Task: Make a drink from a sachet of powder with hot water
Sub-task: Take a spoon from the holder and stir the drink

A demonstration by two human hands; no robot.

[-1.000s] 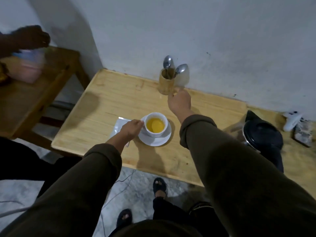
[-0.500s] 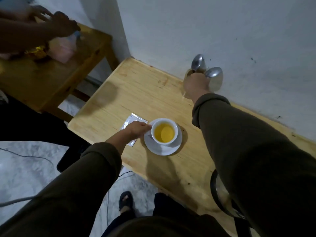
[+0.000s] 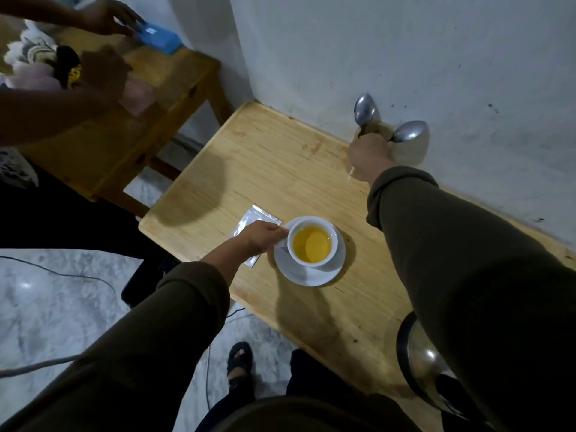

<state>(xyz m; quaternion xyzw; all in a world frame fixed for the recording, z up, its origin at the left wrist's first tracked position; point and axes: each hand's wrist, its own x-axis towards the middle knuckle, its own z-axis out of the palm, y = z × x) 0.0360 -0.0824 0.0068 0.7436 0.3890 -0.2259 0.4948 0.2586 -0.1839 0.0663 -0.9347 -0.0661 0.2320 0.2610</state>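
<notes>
A white cup (image 3: 335, 244) of yellow drink stands on a white saucer (image 3: 311, 276) on the light wooden table (image 3: 280, 169). My left hand (image 3: 258, 238) grips the cup at its left side, by the handle. Partly under that hand lies a silver sachet (image 3: 258, 217), flat on the table. At the wall, my right hand (image 3: 369, 155) covers the spoon holder, fingers closed at the stem of the left spoon (image 3: 365, 109). A second spoon (image 3: 410, 132) sticks up just to the right. The holder itself is hidden.
A steel kettle (image 3: 420, 363) stands at the table's near right edge, under my right arm. On a second wooden table (image 3: 162, 88) at the left, another person's hands (image 3: 106, 17) handle a blue box (image 3: 160, 37). Cables run across the floor.
My right hand has reached from beside the cup to the spoon holder and closed at a spoon's stem. My left hand stays on the cup. The view has shifted right.
</notes>
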